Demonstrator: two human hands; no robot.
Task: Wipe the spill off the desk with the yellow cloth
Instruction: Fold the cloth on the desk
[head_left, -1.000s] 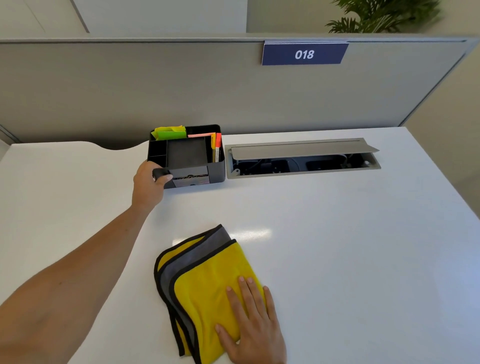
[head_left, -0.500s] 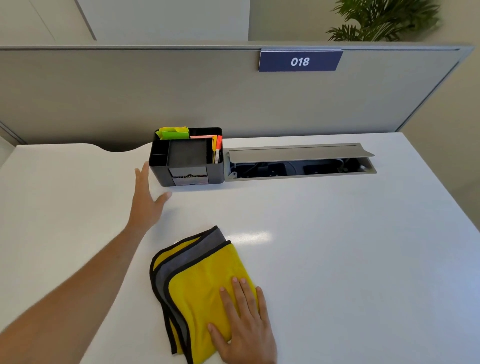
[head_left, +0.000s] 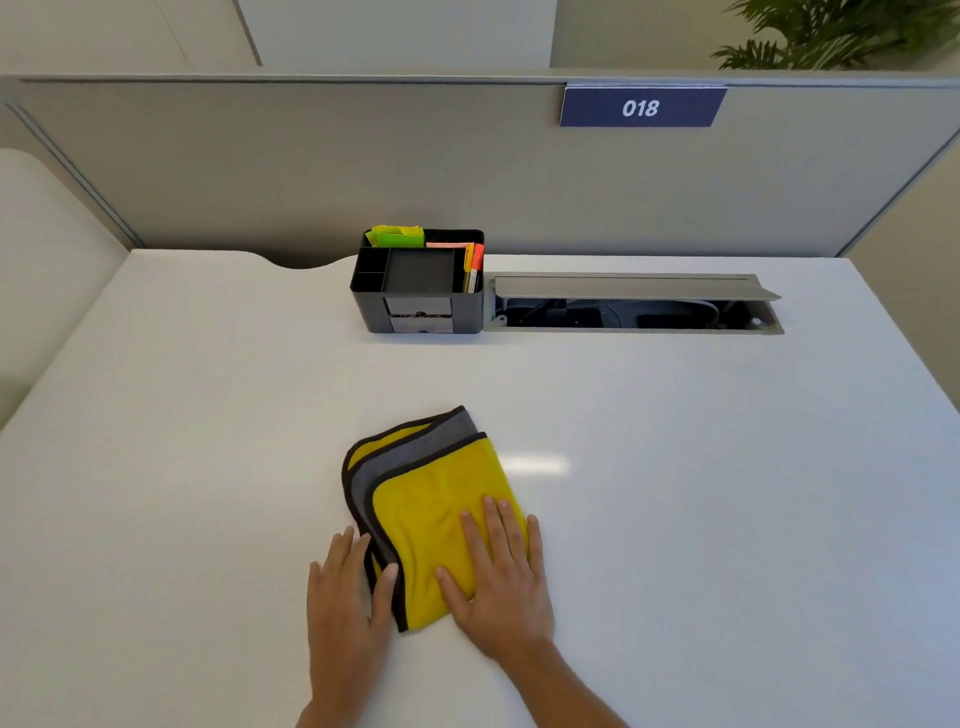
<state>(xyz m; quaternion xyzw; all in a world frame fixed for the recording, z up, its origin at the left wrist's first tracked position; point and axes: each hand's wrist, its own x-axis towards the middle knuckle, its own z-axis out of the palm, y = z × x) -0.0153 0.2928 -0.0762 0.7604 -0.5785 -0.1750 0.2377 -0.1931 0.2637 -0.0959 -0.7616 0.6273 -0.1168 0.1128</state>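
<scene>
I am looking at the folded yellow microfibre cloth with grey backing and black piping (head_left: 436, 509), lying flat on the near middle of the white table (head_left: 701, 493). It is reading to me as soft, light and limp, stacked in several layers that would likely slide apart if only the top one is dragged, so I am judging the best hold to be a flat press through all layers rather than a pinch at one edge. My right hand (head_left: 498, 582) is resting palm-down on the cloth's near right part, fingers (head_left: 493, 525) spread and extended, gripping nothing. My left hand (head_left: 348, 592) is lying open beside the cloth's near left edge, thumb touching the piping, closed on nothing either. I am not making out any spill; a bright patch just right of the cloth looks like a light reflection. Farther off, a black plastic desk organiser with coloured notes (head_left: 421, 286) is standing by the grey partition (head_left: 311, 171), next to an open grey cable tray (head_left: 634, 304).
</scene>
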